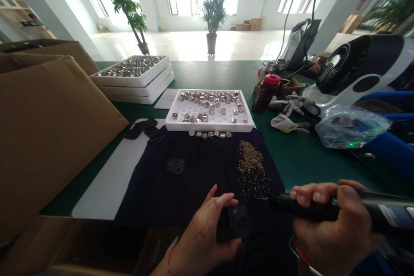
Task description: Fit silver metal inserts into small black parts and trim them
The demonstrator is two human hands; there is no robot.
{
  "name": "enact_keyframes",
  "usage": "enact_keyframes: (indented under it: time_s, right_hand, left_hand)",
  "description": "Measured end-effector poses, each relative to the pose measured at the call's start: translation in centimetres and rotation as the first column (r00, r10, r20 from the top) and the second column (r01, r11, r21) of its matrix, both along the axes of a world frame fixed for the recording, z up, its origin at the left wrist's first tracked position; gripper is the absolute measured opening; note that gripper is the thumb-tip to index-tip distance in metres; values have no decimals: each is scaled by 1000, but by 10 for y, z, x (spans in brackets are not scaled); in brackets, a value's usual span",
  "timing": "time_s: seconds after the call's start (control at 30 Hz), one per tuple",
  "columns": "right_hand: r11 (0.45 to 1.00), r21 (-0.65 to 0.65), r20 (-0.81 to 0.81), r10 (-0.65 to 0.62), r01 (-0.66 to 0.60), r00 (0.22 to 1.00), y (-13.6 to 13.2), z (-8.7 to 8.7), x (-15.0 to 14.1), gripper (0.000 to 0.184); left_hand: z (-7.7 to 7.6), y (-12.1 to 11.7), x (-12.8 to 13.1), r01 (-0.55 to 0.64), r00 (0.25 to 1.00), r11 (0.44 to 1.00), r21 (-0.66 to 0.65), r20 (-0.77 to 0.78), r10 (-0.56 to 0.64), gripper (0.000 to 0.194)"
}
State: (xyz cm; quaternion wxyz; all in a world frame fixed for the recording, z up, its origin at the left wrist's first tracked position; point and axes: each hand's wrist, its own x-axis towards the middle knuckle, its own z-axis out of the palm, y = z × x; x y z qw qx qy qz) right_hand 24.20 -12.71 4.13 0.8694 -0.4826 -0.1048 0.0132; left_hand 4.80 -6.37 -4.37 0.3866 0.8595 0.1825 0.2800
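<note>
My left hand (207, 228) has its thumb and fingertips at opposite edges of a small black plate (238, 221) with holes, gripping it low over the dark cloth. My right hand (333, 220) is wrapped round a black electric screwdriver (307, 207), whose thin bit points left toward a heap of tiny brass-coloured screws (250, 161). Another black plate (175, 166) lies flat on the dark cloth (200, 189). Beyond it, several silver metal cylinders (211, 135) line the front of a white tray (210, 127) that holds more of them.
A stack of white trays (129, 90) stands at the back left, beside a large cardboard box (48, 138). More black plates (142, 128) lie on a white sheet (103, 185). To the right are a red-lidded bottle (267, 92), gloves (286, 124), a plastic bag (351, 127) and a fan (359, 67).
</note>
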Motion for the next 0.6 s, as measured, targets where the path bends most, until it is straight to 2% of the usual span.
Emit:
enact_keyframes:
  time_s: [0.27,0.6]
  right_hand:
    - [1000,-20,-2,-13,13,1000,5,-1,1,16]
    - [1000,-26,16,-8,8,1000,5,2,-3,15]
  left_hand:
    - [4,-3,-1,-41,999,999,-16,-28,41,118]
    - [4,-1,1,-18,1000,999,-33,-9,18,113]
